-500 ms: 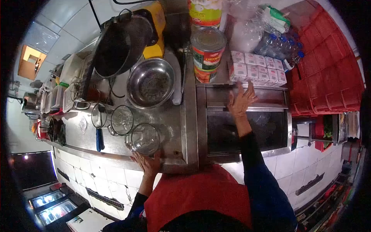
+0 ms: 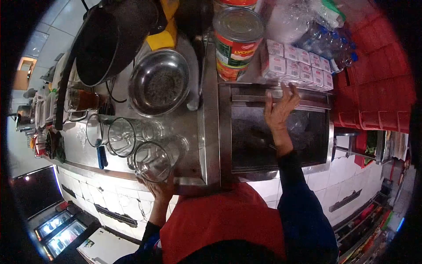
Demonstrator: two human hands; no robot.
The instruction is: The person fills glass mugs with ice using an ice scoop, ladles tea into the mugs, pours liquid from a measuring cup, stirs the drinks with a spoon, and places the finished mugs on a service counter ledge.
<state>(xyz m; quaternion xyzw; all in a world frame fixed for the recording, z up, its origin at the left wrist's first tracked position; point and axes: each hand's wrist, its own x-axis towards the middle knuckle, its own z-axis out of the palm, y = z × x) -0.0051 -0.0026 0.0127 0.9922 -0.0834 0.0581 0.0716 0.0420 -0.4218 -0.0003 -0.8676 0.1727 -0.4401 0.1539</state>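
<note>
My left hand (image 2: 159,188) is at the counter's front edge, its thumb and fingers curved around the nearest clear glass mug (image 2: 152,162). The mug hides part of the fingers. Two more glass mugs, one in the middle (image 2: 122,137) and one farther left (image 2: 94,130), stand beside it. My right hand (image 2: 282,108) reaches over a dark recessed bin (image 2: 259,149) in the counter. Its fingers are spread, with the tips at the metal sliding lid (image 2: 250,100) at the back of the opening. Something clear and shiny, hard to make out, lies inside the bin.
A steel bowl (image 2: 160,83) and a black pan (image 2: 97,50) stand behind the mugs. Beyond the bin are a lychee can (image 2: 237,39), small white cartons (image 2: 299,66) and plastic bottles (image 2: 327,44). Red crates (image 2: 373,79) stand at the right.
The sliding lid has moved back under my right hand, so the bin's opening is larger. My left hand has closed around the nearest mug. The whole view has shifted slightly.
</note>
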